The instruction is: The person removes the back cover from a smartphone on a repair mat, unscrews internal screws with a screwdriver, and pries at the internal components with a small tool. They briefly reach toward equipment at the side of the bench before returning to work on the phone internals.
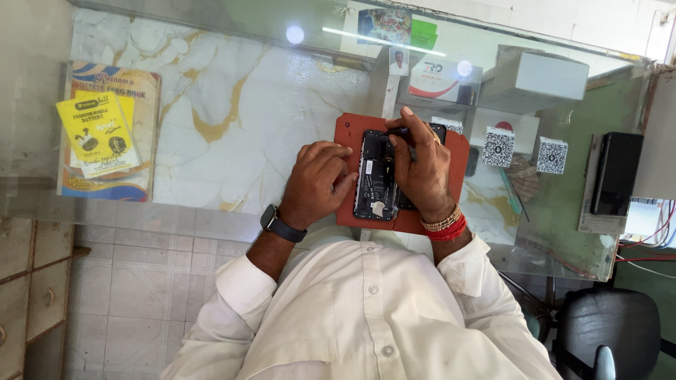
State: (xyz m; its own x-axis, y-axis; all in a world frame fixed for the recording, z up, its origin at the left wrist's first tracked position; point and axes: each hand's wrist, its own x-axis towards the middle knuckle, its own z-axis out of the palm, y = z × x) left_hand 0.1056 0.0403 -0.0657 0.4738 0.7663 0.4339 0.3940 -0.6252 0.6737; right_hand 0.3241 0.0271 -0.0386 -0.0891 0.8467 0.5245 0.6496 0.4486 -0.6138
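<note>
Opened phone [375, 184] on red mat [346, 130]; both hands curled, left hand [317, 181] steadying, right hand [421, 165] pinching.

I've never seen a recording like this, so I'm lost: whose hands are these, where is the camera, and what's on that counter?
One camera sits on a person's head, looking straight down, so you see their own arms. Both hands work on an opened phone with its back off, lying on a red mat atop a glass counter. The left hand steadies the phone's side; the right hand presses a thin dark tool, hard to make out, at its top. A yellow booklet lies on a book far left; small boxes sit at right.
</note>
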